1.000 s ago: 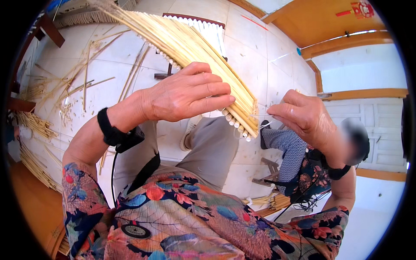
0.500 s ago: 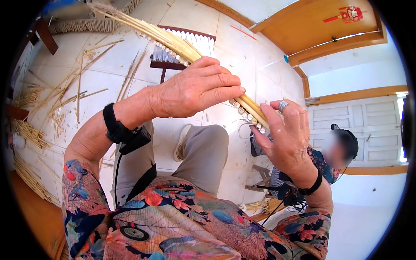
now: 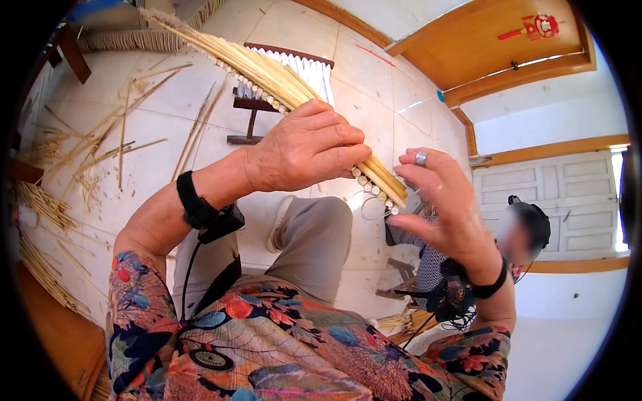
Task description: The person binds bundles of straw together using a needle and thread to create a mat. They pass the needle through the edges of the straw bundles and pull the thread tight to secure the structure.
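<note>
A long bundle of straw-coloured plant stalks [image 3: 257, 63] slants from the upper left to the middle right. Round pale cut ends line its lower side, and its far tip is wispy. My left hand [image 3: 314, 142] is wrapped over the bundle near its right end, fingers closed on it. Just off that end hovers my right hand [image 3: 438, 200], thumb and fingers apart with nothing held between them; a ring is on one finger. A thin loop of cord or wire [image 3: 368, 206] hangs by the cut ends.
Loose stalks [image 3: 120, 144] and chips lie scattered on the tiled floor [image 3: 267, 27] at left, with more piles at the left edge. A dark-framed stool [image 3: 251, 123] with a pleated white cover stands beyond the bundle. Another person [image 3: 525, 227] sits at right, near a small wooden stool [image 3: 400, 277].
My right hand has let go of the bundle's end and opened, drawing slightly away. The left hand keeps its hold; hand and bundle have shifted slightly down.
</note>
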A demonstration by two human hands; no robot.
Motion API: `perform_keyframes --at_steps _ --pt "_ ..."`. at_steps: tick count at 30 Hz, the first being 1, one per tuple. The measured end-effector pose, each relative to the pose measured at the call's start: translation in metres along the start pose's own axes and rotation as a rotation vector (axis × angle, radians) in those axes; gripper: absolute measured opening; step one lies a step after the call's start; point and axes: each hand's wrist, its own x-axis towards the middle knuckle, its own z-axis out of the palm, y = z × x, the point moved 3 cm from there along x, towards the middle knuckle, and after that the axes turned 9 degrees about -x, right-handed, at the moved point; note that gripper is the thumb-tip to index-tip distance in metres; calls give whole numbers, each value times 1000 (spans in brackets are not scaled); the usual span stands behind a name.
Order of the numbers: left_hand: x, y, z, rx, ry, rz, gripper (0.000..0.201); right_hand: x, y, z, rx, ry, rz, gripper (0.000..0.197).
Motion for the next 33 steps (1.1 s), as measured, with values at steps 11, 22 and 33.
perform_keyframes --at_steps 11,22,33 --pt "-8 10 -13 -51 -75 -22 35 22 11 2 162 -290 -149 20" --pt "-7 12 -11 -101 -97 -15 31 18 12 11 310 -398 -80 27" --pt "-6 9 -8 -115 -95 1 31 12 14 12 459 -410 23 29"
